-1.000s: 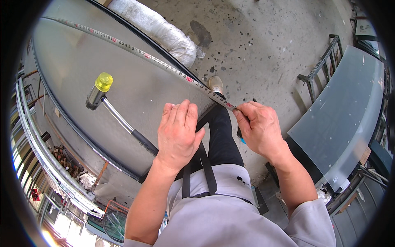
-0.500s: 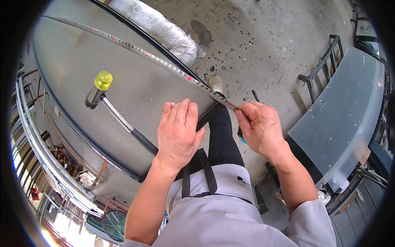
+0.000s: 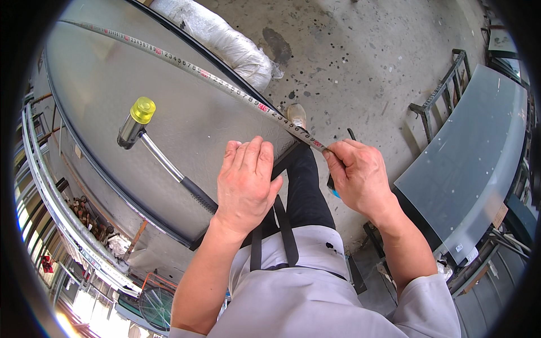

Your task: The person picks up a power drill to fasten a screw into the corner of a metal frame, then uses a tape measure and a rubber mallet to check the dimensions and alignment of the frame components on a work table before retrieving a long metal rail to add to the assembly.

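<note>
Just ahead of the body, the right hand (image 3: 360, 172) pinches the tape measure (image 3: 231, 89) between thumb and fingers, with a dark, blue-edged object (image 3: 336, 193) mostly hidden beneath. The left hand (image 3: 246, 183) is open, back up, fingers straight and together, thumb apart; whether its palm touches anything cannot be told. From the right hand the tape runs toward ten o'clock across the grey framed panel (image 3: 191, 124), its blade printed with black digits and red-marked figures. Also at ten o'clock, from the left hand, lies a mallet (image 3: 160, 156) with a yellow-capped head, its black grip ending by the left wrist. Farther out, a plastic-wrapped bundle (image 3: 222, 45) is at eleven, a black metal rack (image 3: 445, 90) at two, and a pale grey-green sheet (image 3: 468, 163) at three, with a small label (image 3: 459, 247) toward four, too tiny to read; print along a long pale profile (image 3: 100, 263) at eight is illegible
</note>
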{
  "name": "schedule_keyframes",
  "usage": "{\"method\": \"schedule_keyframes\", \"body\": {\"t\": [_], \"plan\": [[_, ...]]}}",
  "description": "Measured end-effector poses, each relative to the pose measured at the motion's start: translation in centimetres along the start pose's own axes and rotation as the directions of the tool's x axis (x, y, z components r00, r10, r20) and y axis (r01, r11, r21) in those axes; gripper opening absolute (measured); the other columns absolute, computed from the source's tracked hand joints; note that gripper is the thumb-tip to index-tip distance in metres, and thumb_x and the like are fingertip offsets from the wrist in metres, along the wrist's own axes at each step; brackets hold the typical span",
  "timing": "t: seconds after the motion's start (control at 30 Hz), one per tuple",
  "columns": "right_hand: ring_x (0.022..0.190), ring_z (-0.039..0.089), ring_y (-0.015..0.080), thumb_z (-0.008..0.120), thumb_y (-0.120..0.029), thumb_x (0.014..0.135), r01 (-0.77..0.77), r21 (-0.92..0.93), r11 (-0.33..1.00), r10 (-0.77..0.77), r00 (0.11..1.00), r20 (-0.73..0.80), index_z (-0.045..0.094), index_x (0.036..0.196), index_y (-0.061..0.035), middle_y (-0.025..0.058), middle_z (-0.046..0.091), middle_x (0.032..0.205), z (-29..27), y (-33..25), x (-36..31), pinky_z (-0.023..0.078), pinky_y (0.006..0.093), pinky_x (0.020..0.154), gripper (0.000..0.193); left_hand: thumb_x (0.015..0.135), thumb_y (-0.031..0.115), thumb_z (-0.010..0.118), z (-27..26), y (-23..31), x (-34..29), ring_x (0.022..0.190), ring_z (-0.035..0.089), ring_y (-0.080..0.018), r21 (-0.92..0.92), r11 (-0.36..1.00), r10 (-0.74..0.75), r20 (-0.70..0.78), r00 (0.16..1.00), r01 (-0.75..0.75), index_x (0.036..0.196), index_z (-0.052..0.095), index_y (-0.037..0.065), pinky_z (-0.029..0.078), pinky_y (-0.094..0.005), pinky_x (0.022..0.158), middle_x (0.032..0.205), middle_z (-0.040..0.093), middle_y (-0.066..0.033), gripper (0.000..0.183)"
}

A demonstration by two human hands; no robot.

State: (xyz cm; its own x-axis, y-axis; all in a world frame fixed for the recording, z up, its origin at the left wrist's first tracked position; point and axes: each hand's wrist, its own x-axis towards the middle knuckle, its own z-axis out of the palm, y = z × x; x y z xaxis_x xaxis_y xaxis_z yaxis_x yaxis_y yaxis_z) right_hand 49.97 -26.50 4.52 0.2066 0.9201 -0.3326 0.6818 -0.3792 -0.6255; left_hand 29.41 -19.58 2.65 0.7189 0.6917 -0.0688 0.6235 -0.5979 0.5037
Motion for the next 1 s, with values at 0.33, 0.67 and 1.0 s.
{"method": "schedule_keyframes", "body": {"t": [0.33, 0.67, 1.0], "plan": [[0.068, 0.059, 0.036, 0.064, -0.011, 0.084, 0.032, -0.053, 0.998, -0.031, 0.999, 0.031, 0.062, 0.077, -0.0041, 0.0129, 0.058, 0.07, -0.7, -0.6, 0.7, 0.047, 0.044, 0.059, 0.009, 0.062, 0.016, 0.08, -1.2, 0.2, 0.4, 0.102, 0.057, -0.0384, 0.015, 1.0, 0.008, -0.001, 1.0, -0.008, 0.117, 0.054, -0.003, 0.043, -0.0509, 0.098, 0.114, 0.057, -0.0198, 0.063], [0.065, 0.061, 0.0259, 0.062, -0.02, 0.086, -0.369, 0.325, 0.871, 0.215, 0.88, 0.423, 0.069, 0.083, 0.0025, 0.0154, 0.067, 0.071, -3.5, -1.8, -0.7, 0.048, 0.0364, 0.06, 0.024, 0.09, 0.04, 0.064, -0.1, 0.4, -3.5, 0.117, 0.052, -0.0388, -0.437, 0.868, -0.25, 0.022, 0.968, 0.234, 0.128, 0.05, 0.0, 0.044, -0.043, 0.1, 0.13, 0.052, -0.0198, 0.057], [0.071, 0.055, 0.0097, 0.055, -0.022, 0.095, -0.3, 0.631, 0.716, -0.145, 0.819, 0.555, 0.07, 0.091, 0.0033, 0.0016, 0.065, 0.078, 4.0, -8.4, -2.7, 0.046, 0.027, 0.063, 0.029, 0.097, 0.029, 0.052, -2.4, 5.1, -8.9, 0.086, 0.063, -0.0176, -0.937, -0.019, -0.793, 0.226, 0.566, 0.348, 0.108, 0.065, -0.001, 0.049, -0.0307, 0.078, 0.093, 0.069, -0.0088, 0.035]]}}
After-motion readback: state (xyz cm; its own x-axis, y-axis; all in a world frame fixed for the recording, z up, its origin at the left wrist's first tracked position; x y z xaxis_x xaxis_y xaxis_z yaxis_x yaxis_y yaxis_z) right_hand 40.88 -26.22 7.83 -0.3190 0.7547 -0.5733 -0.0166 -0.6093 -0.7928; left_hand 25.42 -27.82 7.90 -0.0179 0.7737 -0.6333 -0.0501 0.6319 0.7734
